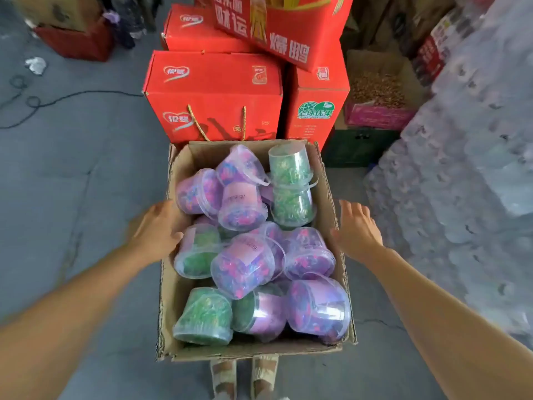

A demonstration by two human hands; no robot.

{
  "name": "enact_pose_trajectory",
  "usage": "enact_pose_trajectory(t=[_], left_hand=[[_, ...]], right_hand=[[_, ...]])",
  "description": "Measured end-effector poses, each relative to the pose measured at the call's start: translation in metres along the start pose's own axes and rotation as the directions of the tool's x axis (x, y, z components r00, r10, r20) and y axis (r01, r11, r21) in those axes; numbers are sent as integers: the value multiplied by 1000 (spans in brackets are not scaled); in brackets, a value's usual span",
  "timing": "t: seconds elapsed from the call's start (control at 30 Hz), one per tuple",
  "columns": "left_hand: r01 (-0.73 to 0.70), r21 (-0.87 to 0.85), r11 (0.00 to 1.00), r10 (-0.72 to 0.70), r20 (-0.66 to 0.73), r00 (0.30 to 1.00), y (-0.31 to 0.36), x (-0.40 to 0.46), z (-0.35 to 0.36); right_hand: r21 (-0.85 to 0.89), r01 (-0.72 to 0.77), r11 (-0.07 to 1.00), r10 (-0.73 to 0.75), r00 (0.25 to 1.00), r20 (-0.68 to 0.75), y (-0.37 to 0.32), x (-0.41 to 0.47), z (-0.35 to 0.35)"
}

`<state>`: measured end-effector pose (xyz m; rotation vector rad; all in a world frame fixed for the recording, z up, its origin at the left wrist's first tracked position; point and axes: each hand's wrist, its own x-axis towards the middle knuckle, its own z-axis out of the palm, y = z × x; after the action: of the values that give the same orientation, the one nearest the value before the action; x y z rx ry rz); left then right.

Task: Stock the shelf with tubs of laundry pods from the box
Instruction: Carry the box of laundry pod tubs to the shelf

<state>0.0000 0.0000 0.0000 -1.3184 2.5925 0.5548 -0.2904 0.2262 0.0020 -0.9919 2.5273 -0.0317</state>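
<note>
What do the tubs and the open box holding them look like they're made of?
Tubs: thin clear plastic, glossy by the look; purple or green pods show through the walls, which catch highlights. Box: plain brown corrugated cardboard, matte, with ragged, bent edges. Both hands, left and right, are open at its sides.

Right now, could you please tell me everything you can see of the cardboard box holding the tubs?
The cardboard box is plain brown corrugated board, open-topped with ragged edges, standing on the grey floor against red cartons. Clear tubs of purple and green pods lie jumbled inside. The left hand is at its left wall, the right hand by its right wall.
</note>
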Motion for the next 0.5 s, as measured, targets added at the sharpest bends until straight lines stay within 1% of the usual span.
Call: enact_pose_trajectory(t=[0.07, 0.1, 0.13, 0.2, 0.23, 0.4, 0.5], left_hand=[[121, -31, 992, -122, -9, 993, -6, 2, 7], [151, -30, 988, -152, -7, 988, -13, 4, 14], [200, -25, 979, -200, 15, 980, -18, 4, 20], [250, -37, 968, -247, 62, 967, -27, 7, 33], [261, -35, 965, -258, 73, 963, -31, 8, 39], [275, 3, 961, -275, 17, 961, -40, 10, 56], [286, -17, 958, -285, 38, 958, -44, 7, 64]], right_hand=[[50, -40, 998, 40, 999, -3, 3, 7, 8], [59, -52, 997, 52, 999, 8, 5, 10, 14], [70, -76, 995, 74, 997, 31, 5, 11, 17], [82, -111, 990, 107, 993, 45, 6, 16, 27], [84, -115, 990, 112, 993, 41, 6, 18, 32], [60, -146, 987, 146, 989, 7, 2, 24, 49], [70, -181, 981, 183, 983, -23, -1, 28, 55]])
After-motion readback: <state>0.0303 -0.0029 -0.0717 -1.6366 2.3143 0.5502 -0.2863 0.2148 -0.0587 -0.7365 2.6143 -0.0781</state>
